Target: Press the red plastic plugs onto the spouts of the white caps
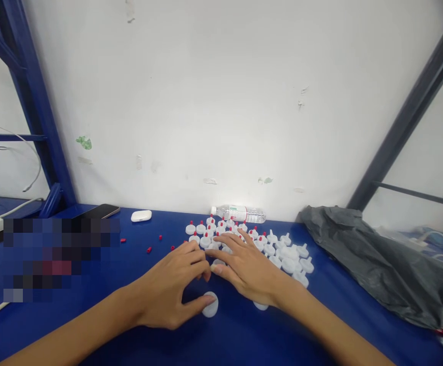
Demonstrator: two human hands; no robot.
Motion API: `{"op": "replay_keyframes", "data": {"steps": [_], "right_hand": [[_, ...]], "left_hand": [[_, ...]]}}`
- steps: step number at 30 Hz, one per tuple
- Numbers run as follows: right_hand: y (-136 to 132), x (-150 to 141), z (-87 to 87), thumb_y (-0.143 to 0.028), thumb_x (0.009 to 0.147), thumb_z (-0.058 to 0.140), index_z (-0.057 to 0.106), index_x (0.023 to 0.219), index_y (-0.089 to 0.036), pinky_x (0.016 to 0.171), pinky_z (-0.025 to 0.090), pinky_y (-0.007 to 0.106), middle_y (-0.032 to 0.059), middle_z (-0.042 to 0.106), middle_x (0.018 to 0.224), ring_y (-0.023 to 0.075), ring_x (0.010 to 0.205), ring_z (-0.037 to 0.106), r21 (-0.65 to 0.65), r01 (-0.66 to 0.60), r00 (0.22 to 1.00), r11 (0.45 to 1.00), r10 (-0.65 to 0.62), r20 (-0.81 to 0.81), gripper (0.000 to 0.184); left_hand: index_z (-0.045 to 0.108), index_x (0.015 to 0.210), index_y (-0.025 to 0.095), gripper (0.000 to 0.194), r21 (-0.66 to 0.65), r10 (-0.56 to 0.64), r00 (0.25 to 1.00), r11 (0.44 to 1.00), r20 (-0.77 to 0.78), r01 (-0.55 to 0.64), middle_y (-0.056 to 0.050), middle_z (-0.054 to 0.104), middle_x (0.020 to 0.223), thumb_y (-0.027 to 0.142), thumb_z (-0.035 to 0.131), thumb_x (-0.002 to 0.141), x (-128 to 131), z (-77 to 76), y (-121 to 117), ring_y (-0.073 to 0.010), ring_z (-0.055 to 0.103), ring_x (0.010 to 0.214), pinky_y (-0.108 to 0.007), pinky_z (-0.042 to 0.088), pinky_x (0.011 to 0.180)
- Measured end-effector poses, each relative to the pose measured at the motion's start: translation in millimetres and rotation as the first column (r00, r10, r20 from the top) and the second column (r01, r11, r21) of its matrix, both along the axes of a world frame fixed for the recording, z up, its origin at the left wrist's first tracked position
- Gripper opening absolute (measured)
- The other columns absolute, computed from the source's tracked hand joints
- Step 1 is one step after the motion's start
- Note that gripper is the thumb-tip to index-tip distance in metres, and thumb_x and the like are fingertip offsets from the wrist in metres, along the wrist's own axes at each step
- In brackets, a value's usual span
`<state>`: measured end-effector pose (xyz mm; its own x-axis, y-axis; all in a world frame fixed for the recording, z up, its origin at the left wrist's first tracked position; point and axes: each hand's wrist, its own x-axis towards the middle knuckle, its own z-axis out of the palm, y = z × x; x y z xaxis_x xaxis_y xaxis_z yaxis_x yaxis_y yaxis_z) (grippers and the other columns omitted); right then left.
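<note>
Many white nozzle caps, several with red tips (206, 235), stand grouped on the blue table. My left hand (170, 287) is open, its fingers curled and thumb apart. Its thumb tip overlaps a round white cap (210, 308); whether it presses on it I cannot tell. My right hand (246, 267) reaches over the group with fingers spread, hiding some caps. To its right, white caps without red tips (290, 254) lie bunched together. Another white piece (260, 306) shows partly under the right wrist. Small loose red tips (149, 250) lie left of the group.
A clear bottle (238, 213) lies by the wall behind the caps. A white case (141, 216) and a dark phone (105, 211) are at back left. Dark grey plastic sheeting (374, 264) covers the right side. Blue frame posts (40, 101) stand left.
</note>
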<state>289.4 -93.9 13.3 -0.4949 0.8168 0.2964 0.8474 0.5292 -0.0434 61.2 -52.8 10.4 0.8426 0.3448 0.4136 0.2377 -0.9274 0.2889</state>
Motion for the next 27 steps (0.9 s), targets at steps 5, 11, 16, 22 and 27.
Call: {"op": "replay_keyframes", "data": {"steps": [5, 11, 16, 22, 27], "right_hand": [[1.9, 2.8, -5.4, -0.046, 0.108, 0.027, 0.047, 0.148, -0.032, 0.121, 0.016, 0.064, 0.0054, 0.044, 0.156, 0.0296, 0.149, 0.030, -0.063, 0.000, 1.000, 0.998, 0.000, -0.008, 0.047], [0.8, 0.9, -3.0, -0.040, 0.108, 0.032, 0.055, 0.140, -0.032, 0.118, 0.023, 0.060, 0.0072, 0.060, 0.135, 0.0253, 0.133, 0.048, -0.035, 0.001, 1.000, 0.999, -0.001, 0.003, 0.041], [0.7, -1.6, -1.5, -0.038, 0.108, 0.033, 0.060, 0.133, -0.030, 0.115, 0.026, 0.059, 0.0074, 0.064, 0.123, 0.0251, 0.125, 0.053, 0.011, 0.011, 1.000, 1.000, -0.011, 0.021, 0.037], [5.9, -0.5, 0.8, -0.035, 0.103, 0.050, 0.060, 0.122, -0.029, 0.107, 0.035, 0.050, 0.0048, 0.069, 0.109, 0.0234, 0.107, 0.061, 0.157, 0.090, 0.993, 0.983, -0.077, -0.088, 0.023], [9.7, 1.7, 2.0, -0.026, 0.100, 0.054, 0.054, 0.109, -0.023, 0.096, 0.043, 0.044, 0.0034, 0.069, 0.092, 0.0227, 0.088, 0.063, 0.187, 0.151, 0.976, 0.971, -0.117, -0.182, 0.009]], "left_hand": [[0.060, 0.088, 0.022, 0.007, 0.004, -0.017, 1.000, 1.000, -0.007, 0.017, -0.002, 0.062, 0.087, 0.015, 0.060, 0.089, 3.9, -4.8, 1.2, -0.0196, 0.053, 0.087, -0.033, 0.045, 0.079], [0.061, 0.092, 0.023, 0.004, -0.017, -0.019, 1.000, 1.000, -0.009, 0.019, -0.001, 0.063, 0.085, 0.020, 0.059, 0.092, 8.2, -9.3, -1.1, -0.0191, 0.053, 0.087, -0.031, 0.045, 0.078], [0.059, 0.092, 0.021, 0.011, 0.011, -0.021, 1.000, 1.000, 0.011, 0.021, -0.001, 0.063, 0.084, 0.015, 0.050, 0.096, 7.8, -7.7, 3.2, -0.0185, 0.052, 0.085, -0.032, 0.044, 0.077], [0.062, 0.099, 0.020, 0.016, 0.085, 0.154, 0.966, 0.981, 0.206, -0.174, -0.004, 0.065, 0.092, 0.017, 0.047, 0.099, 5.7, -5.6, 18.4, -0.0209, 0.052, 0.090, -0.036, 0.045, 0.081], [0.066, 0.102, 0.020, 0.018, 0.028, 0.261, 0.941, 0.962, 0.215, -0.273, -0.005, 0.068, 0.096, 0.022, 0.049, 0.100, 6.5, -16.3, 33.2, -0.0228, 0.054, 0.096, -0.036, 0.049, 0.082]]}}
